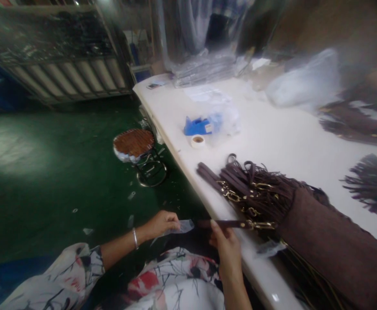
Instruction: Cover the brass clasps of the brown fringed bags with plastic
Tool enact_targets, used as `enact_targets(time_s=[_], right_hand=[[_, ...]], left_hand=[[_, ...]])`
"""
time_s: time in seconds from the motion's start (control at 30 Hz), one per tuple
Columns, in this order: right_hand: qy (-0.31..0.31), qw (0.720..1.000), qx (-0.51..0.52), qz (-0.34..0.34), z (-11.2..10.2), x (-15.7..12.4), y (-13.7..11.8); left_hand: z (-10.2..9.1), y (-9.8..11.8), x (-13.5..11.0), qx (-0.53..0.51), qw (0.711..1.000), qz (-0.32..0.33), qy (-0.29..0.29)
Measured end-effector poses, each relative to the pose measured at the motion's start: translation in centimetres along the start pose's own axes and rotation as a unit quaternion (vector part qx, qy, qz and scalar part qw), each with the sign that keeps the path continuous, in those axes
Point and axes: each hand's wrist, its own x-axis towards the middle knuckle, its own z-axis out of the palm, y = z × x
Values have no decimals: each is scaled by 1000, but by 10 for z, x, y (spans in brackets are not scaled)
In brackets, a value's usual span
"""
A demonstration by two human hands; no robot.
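My left hand (pixel 166 223), with a bracelet on its wrist, pinches a small clear plastic sleeve (pixel 186 225) in front of my lap. Between the fingers of my right hand (pixel 224 241) is a dark brown leather strap (pixel 230 224), its free end pointing at the plastic. A brass snap hook (pixel 263 225) ends the strap on the right, close to the table's edge. Beside it on the table lies a heap of brown straps (pixel 236 176) with brass clasps and fringe. A brown suede piece (pixel 333 241) stretches from the heap to the lower right.
Farther up the white table (pixel 172 103) are a blue tape dispenser (pixel 197 125), a tape roll (pixel 198 141), a phone (pixel 154 85) and plastic bags (pixel 307 82). Fringed brown pieces (pixel 371 181) lie at right. A round stool (pixel 134 143) stands on the green floor.
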Motion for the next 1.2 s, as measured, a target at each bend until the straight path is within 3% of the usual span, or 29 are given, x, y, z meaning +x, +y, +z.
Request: enact_targets(time_s=[0.13,0.33,0.5,0.67,0.97,1.13,1.2], right_hand=[[-56,995,62,56,4,-7,-1],[-42,998,26,38,4,-10,-2],[-26,999,-16,20,2,-11,-1],[-50,998,-46,-5,-3,-10,3],[-70,996,-53,0,-10,-11,-3],[-114,993,-9,-14,-18,-16,-12],[-68,997,37,-20,-24,-16,-16]], left_hand=[[6,2,0,-9,1000,5,-1],[19,26,-5,33,999,36,-7],[21,30,-7,49,998,45,14],[30,26,-7,-2,999,29,17],[71,36,-3,-187,982,-5,-21],[82,52,8,-174,984,-9,-42],[80,57,14,-121,991,-2,-48]])
